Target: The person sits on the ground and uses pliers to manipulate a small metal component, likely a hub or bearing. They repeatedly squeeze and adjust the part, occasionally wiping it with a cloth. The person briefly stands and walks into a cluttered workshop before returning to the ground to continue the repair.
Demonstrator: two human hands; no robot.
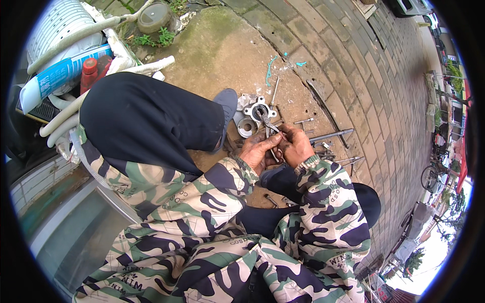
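Note:
Both my hands are closed around a pair of metal pliers [269, 122], their handles running down between my palms. My left hand [254, 150] wraps the handle on the left, thumb stretched along it. My right hand [296, 145] grips the other side, close against the left. The pliers' jaws reach into the central hole of a silver metal flange [249, 111] with bolt ears, which rests low near the ground. Just beside it sits a round metal ring part [246, 128]. Fingers and handles partly hide one another, and dark grime covers my fingers.
Several tools lie right of my hands, among them a long bar [331, 135] and a T-handle wrench [303, 121]. A thin rod [275, 91] lies beyond the flange. My shoe [226, 103] stands left of it. Hoses [70, 111] and a red bottle [89, 73] crowd the far left.

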